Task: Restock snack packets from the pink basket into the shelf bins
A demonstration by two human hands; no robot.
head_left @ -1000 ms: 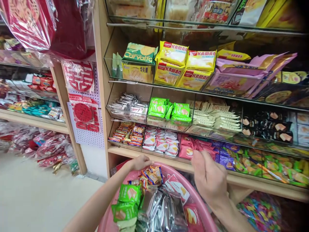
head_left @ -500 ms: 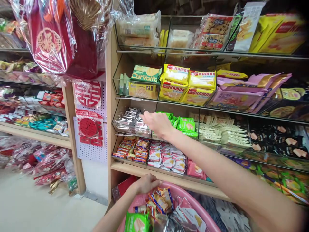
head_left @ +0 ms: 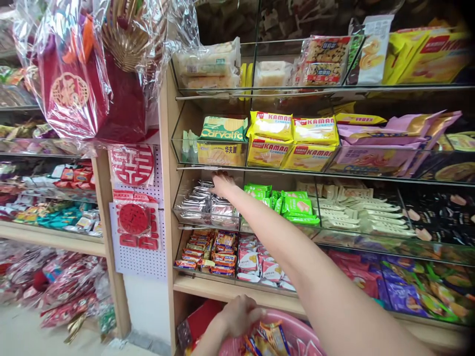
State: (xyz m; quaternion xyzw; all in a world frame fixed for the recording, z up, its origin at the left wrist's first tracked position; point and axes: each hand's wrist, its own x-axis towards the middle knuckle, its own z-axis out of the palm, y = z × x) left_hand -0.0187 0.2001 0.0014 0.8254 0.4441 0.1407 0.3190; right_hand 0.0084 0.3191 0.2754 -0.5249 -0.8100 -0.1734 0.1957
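My right hand reaches into the shelf compartment of silver-wrapped snack packets, just below the shelf above. Its fingertips are hidden among the packets, so I cannot tell whether it grips one. My left hand is closed on the rim of a pink plastic basin at the bottom of the view. Inside the basin lie orange-and-blue snack packets and some white-and-pink packets. Green snack packets fill the compartment to the right of my right hand.
Clear acrylic fronts edge the shelves. Yellow wafer packs and a green pack sit one shelf up. Below are orange snack packets and pink-and-white packets. A plastic-wrapped red bag hangs at the left beside the wooden upright.
My right hand has moved deeper into the silver packets' compartment. The view has tilted up, so the shelves' lower rows and the basin sit lower; my left hand stays at the basin's rim.
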